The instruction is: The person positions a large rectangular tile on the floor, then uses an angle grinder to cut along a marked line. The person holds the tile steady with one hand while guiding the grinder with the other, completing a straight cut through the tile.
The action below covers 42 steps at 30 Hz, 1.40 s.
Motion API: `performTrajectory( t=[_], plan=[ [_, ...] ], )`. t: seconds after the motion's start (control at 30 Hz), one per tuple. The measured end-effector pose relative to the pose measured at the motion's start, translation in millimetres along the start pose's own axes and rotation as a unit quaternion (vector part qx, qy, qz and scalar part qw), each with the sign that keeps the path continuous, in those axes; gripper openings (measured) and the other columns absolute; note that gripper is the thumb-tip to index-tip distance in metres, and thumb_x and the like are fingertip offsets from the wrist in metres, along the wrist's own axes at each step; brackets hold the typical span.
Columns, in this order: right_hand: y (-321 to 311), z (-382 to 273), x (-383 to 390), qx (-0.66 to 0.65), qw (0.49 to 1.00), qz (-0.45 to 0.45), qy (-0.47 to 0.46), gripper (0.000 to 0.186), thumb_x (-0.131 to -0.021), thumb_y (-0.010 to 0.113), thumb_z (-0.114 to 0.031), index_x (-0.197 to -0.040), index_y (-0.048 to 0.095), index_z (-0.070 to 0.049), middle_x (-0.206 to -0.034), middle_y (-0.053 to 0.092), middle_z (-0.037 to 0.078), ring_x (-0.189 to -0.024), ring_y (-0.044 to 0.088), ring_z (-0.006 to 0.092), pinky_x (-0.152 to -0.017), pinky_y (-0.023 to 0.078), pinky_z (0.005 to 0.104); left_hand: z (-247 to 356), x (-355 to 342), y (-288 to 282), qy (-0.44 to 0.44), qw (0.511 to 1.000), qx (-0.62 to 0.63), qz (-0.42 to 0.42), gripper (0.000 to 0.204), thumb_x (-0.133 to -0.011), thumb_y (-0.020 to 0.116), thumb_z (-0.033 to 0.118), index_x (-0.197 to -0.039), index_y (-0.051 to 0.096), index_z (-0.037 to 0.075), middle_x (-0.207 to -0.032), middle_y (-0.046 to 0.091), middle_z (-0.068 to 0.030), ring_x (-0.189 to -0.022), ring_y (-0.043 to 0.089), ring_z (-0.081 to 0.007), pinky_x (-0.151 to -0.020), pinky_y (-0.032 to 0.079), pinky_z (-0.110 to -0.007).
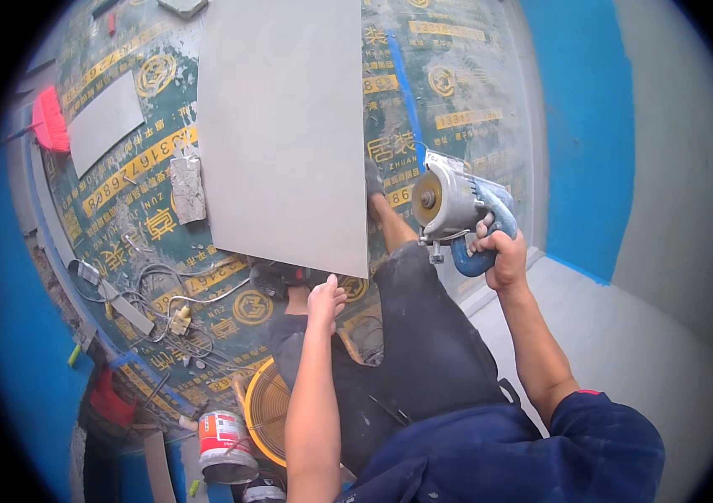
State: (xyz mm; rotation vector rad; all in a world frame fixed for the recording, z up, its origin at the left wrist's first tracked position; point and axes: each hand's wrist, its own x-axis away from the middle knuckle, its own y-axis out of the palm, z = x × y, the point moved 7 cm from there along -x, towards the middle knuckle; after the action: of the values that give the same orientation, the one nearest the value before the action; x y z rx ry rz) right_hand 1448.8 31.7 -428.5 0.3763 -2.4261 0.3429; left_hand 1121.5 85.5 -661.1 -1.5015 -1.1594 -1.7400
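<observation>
My right hand is wrapped around the blue handle of a handheld tile cutter, raised off the floor at the right. Its round blade and silver guard face left, toward a large grey tile. That tile stretches away from me, its slanted near edge just in front of my knees. At this edge, close to the pointed right corner, is my left hand, fingers curled in with nothing visible in them. Whether it touches the tile, I cannot tell. My shoes are partly hidden by the tile.
Green printed sheeting covers the floor. Left of the tile lie a concrete-like block, a tile offcut, a pink broom and tangled cable. A yellow fan-like grille and a paint bucket stand near my left side.
</observation>
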Motion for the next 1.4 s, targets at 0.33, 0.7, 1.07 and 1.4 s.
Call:
performTrajectory(
  t=[0.33,0.7,1.07,1.4],
  plan=[
    [21,47,-5,-0.004,1.0,-0.024,0.017,0.024,-0.069,0.05,0.004,-0.092,0.054,-0.003,-0.077,0.053,0.005,-0.062,0.047,0.0155,-0.062,0.044,0.0304,-45,-1,-62,0.071,0.993,0.025,0.088,0.06,-0.096,0.059,0.047,-0.127,0.053,-0.003,-0.113,0.065,-0.0158,-0.096,0.064,-0.0226,-0.08,0.051,-0.033],
    [65,48,-53,-0.022,0.994,-0.097,-0.042,0.025,-0.069,0.051,0.007,-0.093,0.052,-0.001,-0.074,0.053,0.005,-0.063,0.048,0.0146,-0.061,0.043,0.0283,-16,-11,9,0.119,0.971,0.2,0.044,0.048,-0.101,0.052,0.047,-0.113,0.058,0.001,-0.091,0.059,-0.0052,-0.072,0.053,-0.013,-0.061,0.044,-0.025],
    [80,39,-54,-0.03,0.992,-0.111,-0.051,0.023,-0.068,0.05,0.005,-0.09,0.053,-0.002,-0.073,0.051,0.004,-0.063,0.045,0.0148,-0.062,0.042,0.03,-10,-32,8,0.1,0.959,0.262,0.03,0.028,-0.101,0.057,0.036,-0.097,0.051,0.009,-0.08,0.05,0.0009,-0.062,0.045,-0.0096,-0.048,0.033,-0.022],
    [84,39,-55,-0.037,0.99,-0.124,-0.048,0.022,-0.069,0.05,0.005,-0.09,0.052,-0.003,-0.072,0.05,0.005,-0.063,0.045,0.0164,-0.063,0.042,0.0318,1,-24,11,0.077,0.969,0.234,0.032,0.028,-0.1,0.059,0.036,-0.095,0.05,0.01,-0.078,0.049,0.0014,-0.059,0.045,-0.0093,-0.046,0.032,-0.022]
  ],
)
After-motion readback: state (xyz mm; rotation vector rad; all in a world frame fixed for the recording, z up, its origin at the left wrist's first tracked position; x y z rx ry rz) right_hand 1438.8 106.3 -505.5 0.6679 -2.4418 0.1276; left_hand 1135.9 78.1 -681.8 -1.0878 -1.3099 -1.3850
